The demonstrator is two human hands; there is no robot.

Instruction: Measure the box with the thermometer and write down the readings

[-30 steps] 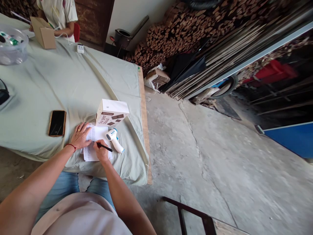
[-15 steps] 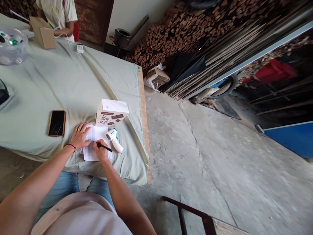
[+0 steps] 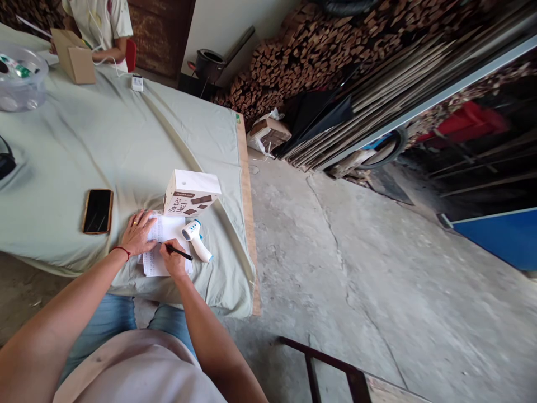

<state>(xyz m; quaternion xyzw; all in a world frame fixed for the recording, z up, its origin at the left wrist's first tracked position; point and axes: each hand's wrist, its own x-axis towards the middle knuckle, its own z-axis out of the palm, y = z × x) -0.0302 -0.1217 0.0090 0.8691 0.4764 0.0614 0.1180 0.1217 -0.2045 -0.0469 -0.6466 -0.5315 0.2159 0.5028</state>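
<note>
My right hand (image 3: 172,258) grips a black pen (image 3: 181,252), its tip end by the white paper (image 3: 156,267), which carries rows of small writing. On the paper's left edge my left hand (image 3: 137,232) lies flat with fingers extended. Just beyond the sheets stands a white box (image 3: 196,182) printed "Super Meal". A white and blue infrared thermometer (image 3: 198,240) lies right of the paper, close to my right hand. Left of my left hand rests a smartphone (image 3: 98,211) in a brown case, its screen dark.
A pale green cloth covers the table (image 3: 104,140). At its far side sit a person (image 3: 107,28), a cardboard box (image 3: 78,59), a clear plastic tub (image 3: 25,84) and a small white device (image 3: 137,83). A dark metal frame (image 3: 319,358) stands on the floor at lower right.
</note>
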